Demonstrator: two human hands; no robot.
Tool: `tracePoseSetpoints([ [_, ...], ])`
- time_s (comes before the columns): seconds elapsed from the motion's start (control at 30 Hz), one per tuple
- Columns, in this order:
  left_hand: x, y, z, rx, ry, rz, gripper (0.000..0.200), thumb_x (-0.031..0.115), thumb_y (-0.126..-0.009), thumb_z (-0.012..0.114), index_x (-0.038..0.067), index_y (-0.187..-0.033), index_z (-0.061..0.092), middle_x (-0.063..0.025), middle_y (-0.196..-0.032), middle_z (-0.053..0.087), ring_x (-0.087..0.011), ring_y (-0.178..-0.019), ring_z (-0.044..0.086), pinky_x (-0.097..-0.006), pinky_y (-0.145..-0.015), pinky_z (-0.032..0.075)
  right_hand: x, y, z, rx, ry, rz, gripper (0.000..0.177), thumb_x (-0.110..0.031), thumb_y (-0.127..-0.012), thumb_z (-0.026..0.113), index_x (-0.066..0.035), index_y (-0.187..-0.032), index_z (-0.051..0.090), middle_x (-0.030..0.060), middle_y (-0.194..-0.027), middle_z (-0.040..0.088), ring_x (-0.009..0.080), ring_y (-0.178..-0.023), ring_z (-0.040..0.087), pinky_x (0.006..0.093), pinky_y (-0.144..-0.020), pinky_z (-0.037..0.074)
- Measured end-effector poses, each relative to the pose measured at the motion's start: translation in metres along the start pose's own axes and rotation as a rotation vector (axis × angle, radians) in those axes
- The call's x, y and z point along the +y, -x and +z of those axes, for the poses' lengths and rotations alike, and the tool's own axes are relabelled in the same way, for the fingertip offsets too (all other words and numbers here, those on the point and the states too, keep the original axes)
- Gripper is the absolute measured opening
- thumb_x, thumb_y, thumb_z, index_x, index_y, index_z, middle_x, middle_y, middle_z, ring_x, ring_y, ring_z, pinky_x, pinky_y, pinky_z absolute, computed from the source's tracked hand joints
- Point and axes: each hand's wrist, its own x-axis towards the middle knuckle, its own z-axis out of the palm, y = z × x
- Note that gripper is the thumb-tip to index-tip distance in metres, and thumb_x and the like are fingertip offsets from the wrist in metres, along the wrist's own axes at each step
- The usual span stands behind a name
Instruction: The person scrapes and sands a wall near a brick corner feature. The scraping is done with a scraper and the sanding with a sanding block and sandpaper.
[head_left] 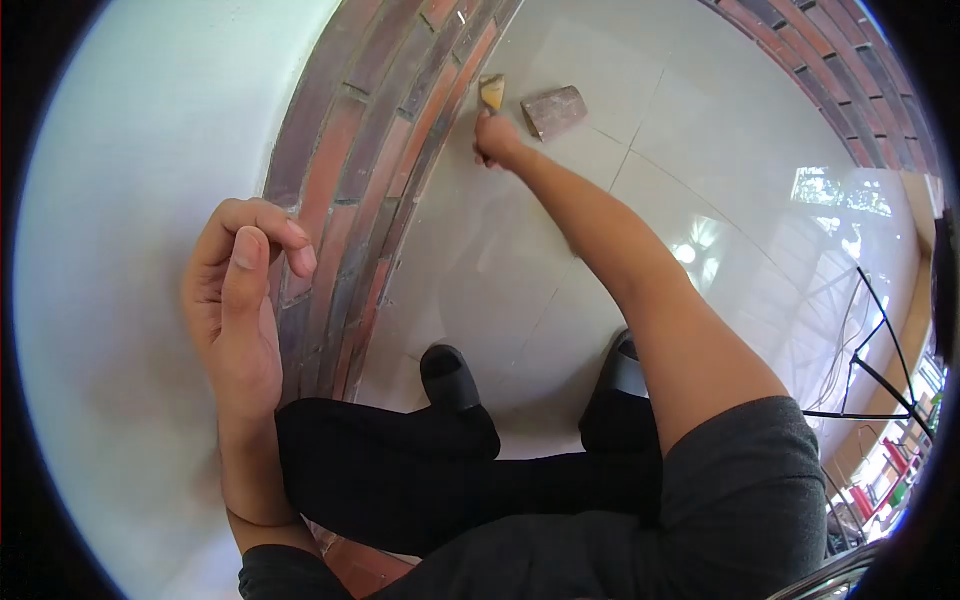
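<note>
My right hand (493,140) is stretched out low over the tiled floor, its fingers wrapped round a small tool (492,92) with a yellowish, flat, widening end. The tool is beside the foot of the brick-faced wall strip (370,150). Just right of it, a reddish-brown block (555,112) lies on the floor. Raised at the left, in front of the pale wall and the bricks, my left hand (245,270) has its fingers bent and its thumb up, apart from the fingertips, holding nothing.
Glossy floor tiles (480,260) reflect bright windows. Another brick-faced wall (830,70) curves along the upper right. A black metal frame (884,365) stands at the right, with red objects beyond it. My feet wear dark slippers (450,378).
</note>
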Motion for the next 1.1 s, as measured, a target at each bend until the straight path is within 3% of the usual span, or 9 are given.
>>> tracePoseSetpoints([
  [0.07, 0.001, -0.003, 0.002, 0.008, 0.030, 0.005, 0.030, 0.024, -0.108, 0.048, 0.002, -0.094, 0.061, -0.0032, -0.086, 0.058, -0.0106, -0.079, 0.053, -0.0262, -0.077, 0.041, 0.022, 0.012, 0.020, -0.078, 0.157, -0.114, 0.071, -0.043, -0.111, 0.023, 0.002, -0.078, 0.067, 0.0148, -0.063, 0.070, 0.0277, -0.049, 0.069, 0.0414, -0.050, 0.058],
  [0.13, 0.000, -0.005, 0.003, -0.012, 0.036, 0.012, 0.030, 0.024, -0.109, 0.048, 0.002, -0.094, 0.061, -0.0033, -0.087, 0.058, -0.0105, -0.079, 0.053, -0.0262, -0.077, 0.041, 0.036, 0.035, 0.051, -0.118, 0.169, 0.013, 0.065, -0.043, -0.110, 0.027, 0.006, -0.092, 0.066, 0.0176, -0.067, 0.071, 0.0305, -0.051, 0.069, 0.0432, -0.050, 0.059],
  [0.27, -0.003, -0.007, 0.008, -0.066, 0.022, 0.033, 0.031, 0.025, -0.109, 0.047, 0.001, -0.095, 0.061, -0.0036, -0.088, 0.058, -0.0107, -0.080, 0.053, -0.0265, -0.077, 0.042, 0.018, 0.062, 0.054, -0.046, -0.080, 0.112, 0.065, -0.046, -0.109, 0.031, 0.006, -0.085, 0.063, 0.0155, -0.064, 0.067, 0.0270, -0.045, 0.065, 0.0409, -0.043, 0.054],
  [0.33, -0.003, -0.008, 0.006, -0.065, 0.023, 0.031, 0.031, 0.025, -0.110, 0.046, 0.001, -0.096, 0.061, -0.0040, -0.088, 0.058, -0.0109, -0.081, 0.053, -0.0270, -0.078, 0.042, 0.018, 0.033, 0.051, 0.079, -0.084, 0.064, 0.066, -0.043, -0.110, 0.032, 0.009, -0.086, 0.065, 0.0211, -0.065, 0.069, 0.0306, -0.049, 0.069, 0.0429, -0.046, 0.057],
  [0.6, -0.006, -0.008, -0.005, -0.061, 0.072, 0.067, 0.031, 0.025, -0.111, 0.045, 0.000, -0.099, 0.060, -0.0059, -0.090, 0.059, -0.0124, -0.083, 0.054, -0.0288, -0.079, 0.044, 0.040, 0.071, 0.076, -0.121, -0.042, 0.153, 0.066, -0.048, -0.109, 0.032, 0.007, -0.090, 0.064, 0.0183, -0.068, 0.069, 0.0294, -0.048, 0.068, 0.0398, -0.049, 0.060],
  [0.77, -0.001, -0.005, 0.010, -0.067, 0.027, 0.015, 0.030, 0.025, -0.110, 0.046, 0.001, -0.098, 0.060, -0.0054, -0.089, 0.059, -0.0124, -0.082, 0.054, -0.0277, -0.078, 0.043, 0.009, 0.097, 0.095, -0.028, -0.895, 0.322, 0.044, -0.036, -0.107, 0.046, 0.005, -0.101, 0.060, 0.0154, -0.077, 0.064, 0.0298, -0.057, 0.068, 0.0446, -0.048, 0.059],
  [0.93, -0.004, -0.008, 0.006, -0.022, 0.012, -0.004, 0.029, 0.025, -0.108, 0.048, 0.001, -0.096, 0.061, -0.0046, -0.087, 0.058, -0.0114, -0.080, 0.053, -0.0269, -0.077, 0.041, 0.010, 0.083, 0.055, 0.010, -0.417, 0.220, 0.042, -0.034, -0.101, 0.056, 0.006, -0.111, 0.047, 0.0201, -0.088, 0.065, 0.0279, -0.059, 0.068, 0.0419, -0.043, 0.057],
  [1.0, 0.001, -0.007, 0.008, -0.023, 0.000, 0.014, 0.030, 0.026, -0.108, 0.048, 0.001, -0.096, 0.061, -0.0047, -0.087, 0.058, -0.0114, -0.079, 0.053, -0.0267, -0.076, 0.041, 0.018, 0.079, 0.022, 0.035, -0.107, 0.101, 0.048, -0.030, -0.099, 0.057, 0.007, -0.123, 0.037, 0.0276, -0.094, 0.068, 0.0385, -0.066, 0.072, 0.0437, -0.044, 0.061],
  [1.1, 0.005, -0.006, 0.012, -0.022, -0.014, 0.041, 0.032, 0.030, -0.104, 0.052, 0.001, -0.095, 0.061, -0.0059, -0.085, 0.059, -0.0120, -0.077, 0.053, -0.0268, -0.076, 0.042, 0.026, 0.073, -0.041, 0.056, 0.518, -0.343, 0.047, -0.021, -0.097, 0.059, 0.003, -0.133, 0.041, 0.0286, -0.107, 0.068, 0.0447, -0.089, 0.072, 0.0502, -0.076, 0.060],
])
